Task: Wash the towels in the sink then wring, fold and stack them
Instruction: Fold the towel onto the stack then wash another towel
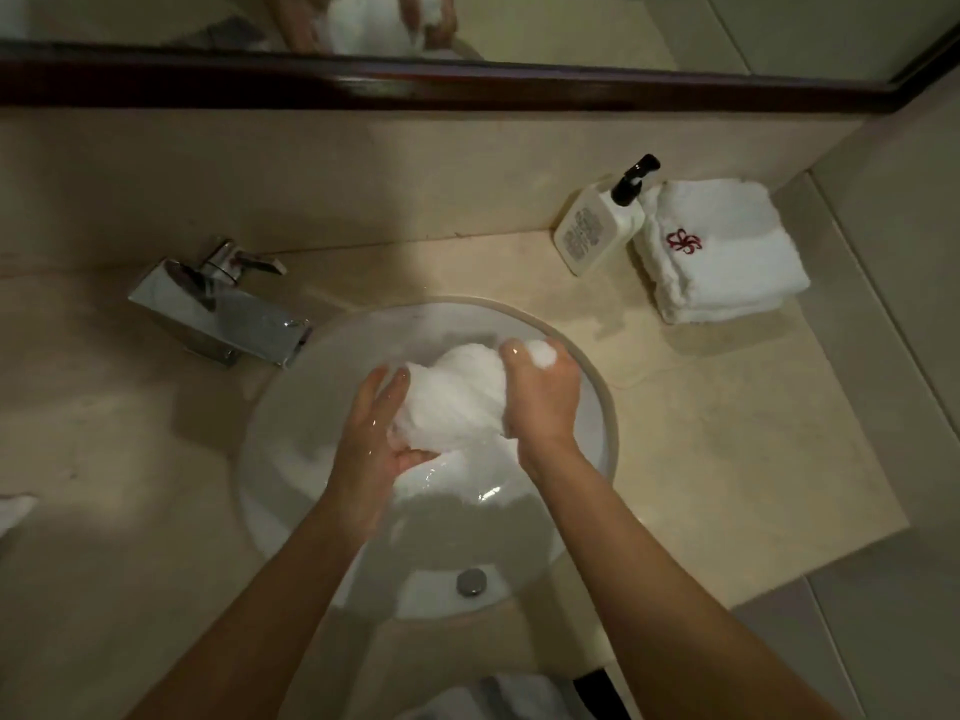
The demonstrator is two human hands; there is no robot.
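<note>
With the left hand (379, 433) and right hand (540, 392) both curled tight around the wet towel (457, 397) bunched above the sink (597, 397), twist the ends in opposite directions so water drains into the bowl, not the counter (727, 433).

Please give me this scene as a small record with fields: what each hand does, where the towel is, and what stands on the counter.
left hand: left hand grips the wet towel from below
right hand: right hand grips the towel's upper end
towel place: bunched, above the sink
tap: faucet, left of the sink
counter, right: pump bottle beside folded towels, stacked, with a red emblem
</note>
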